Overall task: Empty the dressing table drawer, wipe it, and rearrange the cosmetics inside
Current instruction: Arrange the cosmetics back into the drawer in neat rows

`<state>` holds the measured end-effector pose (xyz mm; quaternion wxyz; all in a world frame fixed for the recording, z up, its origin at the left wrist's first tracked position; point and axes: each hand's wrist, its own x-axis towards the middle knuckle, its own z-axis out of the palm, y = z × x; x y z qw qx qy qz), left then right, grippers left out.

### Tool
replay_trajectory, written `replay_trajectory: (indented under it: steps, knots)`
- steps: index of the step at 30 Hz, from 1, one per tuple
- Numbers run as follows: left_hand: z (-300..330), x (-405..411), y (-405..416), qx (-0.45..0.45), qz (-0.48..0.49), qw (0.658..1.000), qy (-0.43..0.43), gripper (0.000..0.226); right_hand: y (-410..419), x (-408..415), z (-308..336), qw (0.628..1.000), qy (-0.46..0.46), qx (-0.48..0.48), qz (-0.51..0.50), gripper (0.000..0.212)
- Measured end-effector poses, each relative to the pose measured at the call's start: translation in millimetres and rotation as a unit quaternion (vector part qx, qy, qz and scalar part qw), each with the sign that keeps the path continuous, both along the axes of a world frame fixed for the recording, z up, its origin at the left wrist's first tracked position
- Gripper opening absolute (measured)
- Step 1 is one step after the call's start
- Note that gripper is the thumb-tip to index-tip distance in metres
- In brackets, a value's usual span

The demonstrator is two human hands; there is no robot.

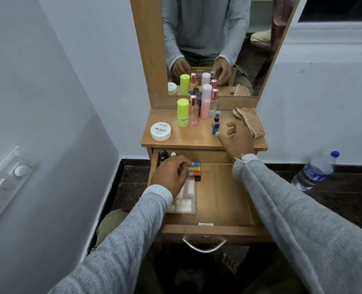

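Drawer (218, 194): pulled open toward the person, wooden floor showing.
Clear case (185, 198): left side of the drawer, long axis running front to back.
Left hand (171, 175): over the case's far end, fingertips pinching at a row of coloured caps (197, 169).
Right hand (236, 137): above the bench (197, 139), fingers loosely spread, grasping nothing, thumb tip just beside the small blue bottle (215, 124), which stands upright.
Checked cloth (250, 122): crumpled at the bench's right rear.

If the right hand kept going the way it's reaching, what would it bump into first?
Probably the small blue bottle on the tabletop: the right hand reaches toward it, fingertips nearly there. Depth is hard to judge.
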<state>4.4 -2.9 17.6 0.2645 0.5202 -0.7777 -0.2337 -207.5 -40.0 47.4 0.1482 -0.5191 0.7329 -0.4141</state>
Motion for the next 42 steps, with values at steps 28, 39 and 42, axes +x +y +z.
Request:
replay_trajectory:
  steps: [28,39,42]
  knots:
    - [63.4,-32.0,-142.9,0.046,0.148,0.987,-0.042,0.045,-37.0,8.9,-14.4,0.997,0.058,0.035,0.027,0.034]
    - [63.6,-5.5,-170.1,0.049,0.22,0.972,-0.065,0.049,-37.6,8.6,-16.9,0.996,0.077,0.04,0.028,0.029]
    - [64.5,-3.9,-176.2,0.051,0.226,0.971,-0.067,0.051,-38.3,8.9,-17.9,0.996,0.073,0.037,0.03,0.028]
